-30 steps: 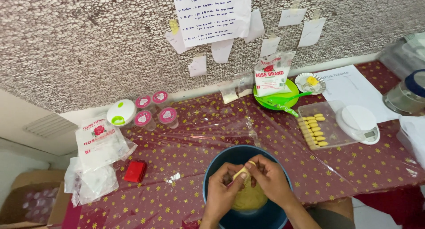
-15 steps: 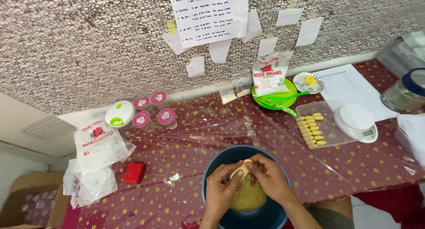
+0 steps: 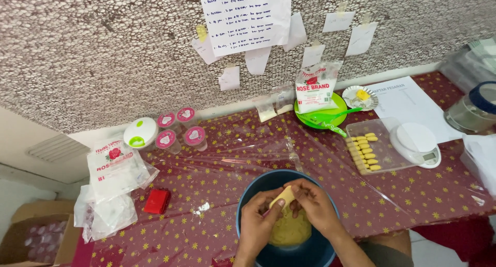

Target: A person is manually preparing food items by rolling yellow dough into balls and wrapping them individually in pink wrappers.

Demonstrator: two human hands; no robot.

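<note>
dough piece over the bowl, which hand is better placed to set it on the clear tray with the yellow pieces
Right, probably. The clear tray lies to the right of the blue bowl, nearer the right hand; both hands pinch the dough piece.

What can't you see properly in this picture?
- Blue bowl: near rim cut off by the bottom edge; both hands cover its middle.
- Piece of dough: mostly hidden by left hand and right hand.
- Glass jar: cut off by the right edge.
- Cardboard box: cut off at the left corner.
</note>
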